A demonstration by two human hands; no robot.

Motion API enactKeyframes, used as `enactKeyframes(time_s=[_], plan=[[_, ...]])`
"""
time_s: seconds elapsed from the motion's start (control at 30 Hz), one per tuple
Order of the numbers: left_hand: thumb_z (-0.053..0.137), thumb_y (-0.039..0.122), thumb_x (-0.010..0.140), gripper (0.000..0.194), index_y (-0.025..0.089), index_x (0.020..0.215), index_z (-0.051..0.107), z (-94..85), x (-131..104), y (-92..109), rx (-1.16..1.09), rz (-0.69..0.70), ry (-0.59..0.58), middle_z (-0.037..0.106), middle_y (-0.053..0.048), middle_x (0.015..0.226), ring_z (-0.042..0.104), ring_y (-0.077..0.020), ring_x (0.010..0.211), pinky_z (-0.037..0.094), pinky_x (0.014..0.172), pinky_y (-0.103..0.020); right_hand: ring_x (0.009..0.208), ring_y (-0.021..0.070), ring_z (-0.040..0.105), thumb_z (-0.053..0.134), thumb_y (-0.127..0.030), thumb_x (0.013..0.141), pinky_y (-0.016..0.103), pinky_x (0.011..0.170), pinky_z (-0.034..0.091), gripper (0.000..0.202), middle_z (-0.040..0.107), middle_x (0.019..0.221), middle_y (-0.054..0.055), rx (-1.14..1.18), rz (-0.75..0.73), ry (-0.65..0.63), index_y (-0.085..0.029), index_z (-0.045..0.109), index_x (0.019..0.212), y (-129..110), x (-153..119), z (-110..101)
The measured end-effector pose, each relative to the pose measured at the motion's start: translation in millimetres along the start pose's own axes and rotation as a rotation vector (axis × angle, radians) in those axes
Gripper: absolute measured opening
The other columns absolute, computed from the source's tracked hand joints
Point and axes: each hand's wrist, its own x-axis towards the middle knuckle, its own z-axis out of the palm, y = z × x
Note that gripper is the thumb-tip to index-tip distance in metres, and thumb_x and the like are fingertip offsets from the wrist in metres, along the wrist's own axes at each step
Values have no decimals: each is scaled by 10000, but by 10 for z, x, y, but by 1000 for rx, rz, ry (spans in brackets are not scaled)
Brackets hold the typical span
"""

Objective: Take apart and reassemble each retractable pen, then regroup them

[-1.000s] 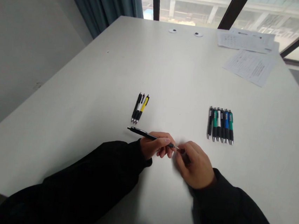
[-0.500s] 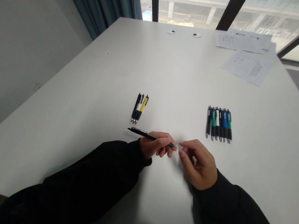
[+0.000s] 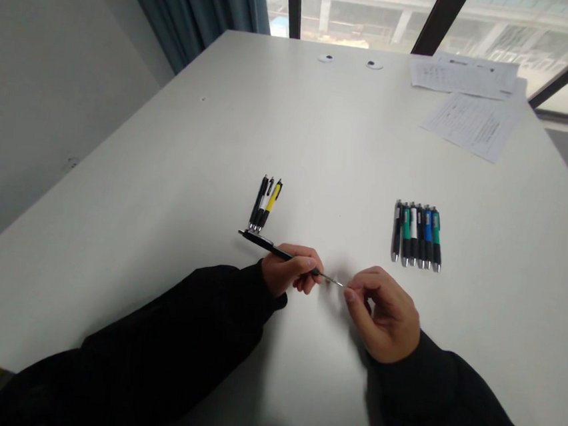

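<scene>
With left hand gripped black pen, with right hand apparently pinched end of slim rod between both hands, and risked bending or dropping it through skewed pull.

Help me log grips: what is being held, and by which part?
The left hand holds a black pen by the front of its barrel. The right hand seems to pinch the tip of the thin rod sticking out of it.

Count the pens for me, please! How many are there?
10. One black pen is in the left hand, three lie in a cluster just beyond it, and six lie in a row beyond the right hand. The sleeves could hide more.
</scene>
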Motion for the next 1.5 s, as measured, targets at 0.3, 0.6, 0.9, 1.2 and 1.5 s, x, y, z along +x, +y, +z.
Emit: enactKeyframes(time_s=[0.3, 0.6, 0.9, 1.2, 1.5], plan=[[532, 329, 646, 231, 127, 542, 571, -54, 70, 57, -229, 9, 224, 467, 8, 378, 383, -87, 338, 197, 384, -227, 652, 152, 517, 600, -125, 810, 292, 595, 430, 67, 554, 735, 31, -216, -58, -238, -178, 613, 849, 96, 24, -70], [531, 327, 650, 231, 127, 541, 575, -43, 54, 62, -206, 0, 197, 480, -7, 377, 371, -87, 333, 192, 384, -235, 713, 183, 556, 546, -174, 863, 301, 645, 466, 98, 598, 770, 65, -407, -68, -298, -171, 641, 888, 151, 26, -31], [535, 314, 647, 215, 122, 557, 572, -51, 56, 59, -217, -8, 189, 490, -9, 394, 381, -87, 340, 195, 382, -231, 718, 192, 562, 548, -193, 871, 313, 654, 469, 114, 604, 773, 73, -456, -49, -294, -151, 653, 891, 145, 24, -15], [544, 316, 635, 215, 123, 545, 575, -33, 61, 75, -225, 0, 195, 510, -2, 410, 396, -84, 337, 199, 368, -231, 711, 190, 564, 541, -201, 880, 311, 655, 467, 113, 604, 757, 68, -463, -46, -298, -162, 644, 855, 149, 39, -13], [531, 333, 659, 232, 125, 567, 575, -63, 56, 39, -200, -5, 172, 502, -4, 407, 393, -87, 353, 209, 388, -233, 708, 190, 568, 530, -204, 887, 308, 650, 472, 126, 602, 755, 70, -461, -41, -288, -170, 650, 872, 135, 32, -13]])
